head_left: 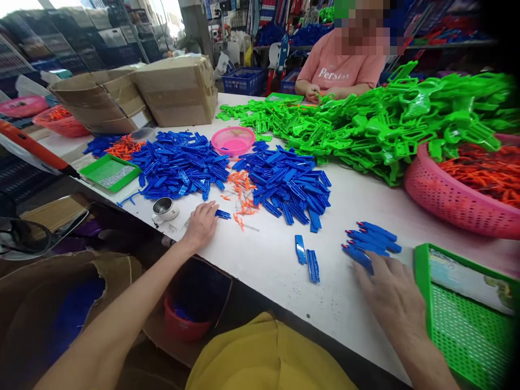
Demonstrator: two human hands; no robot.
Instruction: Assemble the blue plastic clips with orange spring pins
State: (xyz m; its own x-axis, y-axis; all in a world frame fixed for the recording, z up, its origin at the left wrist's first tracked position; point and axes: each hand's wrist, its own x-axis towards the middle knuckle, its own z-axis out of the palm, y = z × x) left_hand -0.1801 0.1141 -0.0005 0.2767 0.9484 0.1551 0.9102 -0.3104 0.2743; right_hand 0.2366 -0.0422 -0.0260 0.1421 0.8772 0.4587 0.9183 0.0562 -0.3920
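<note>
My left hand (201, 226) rests at the table's near edge, its fingers closed on a slim blue plastic piece (223, 214) that sticks out to the right. On the right, my right hand (392, 281) has thumb and fingers about a blue plastic piece with an orange tip (357, 258). That piece lies beside a row of several similar blue pieces (371, 238), also orange at the left ends. Between my hands lie two loose blue pieces, a smooth one (299, 249) and a ribbed one (312, 265). Small orange parts (247, 203) and thin springs (251, 228) are scattered right of my left hand.
Two blue heaps (179, 162) (284, 181) flank a pink basket (233, 142). Green parts (345, 119) pile up behind, beside a large pink basket (459, 211). Green trays (109, 173) (422, 271), a metal cup (163, 208) and cardboard boxes (174, 89) stand around. A person (337, 65) sits opposite.
</note>
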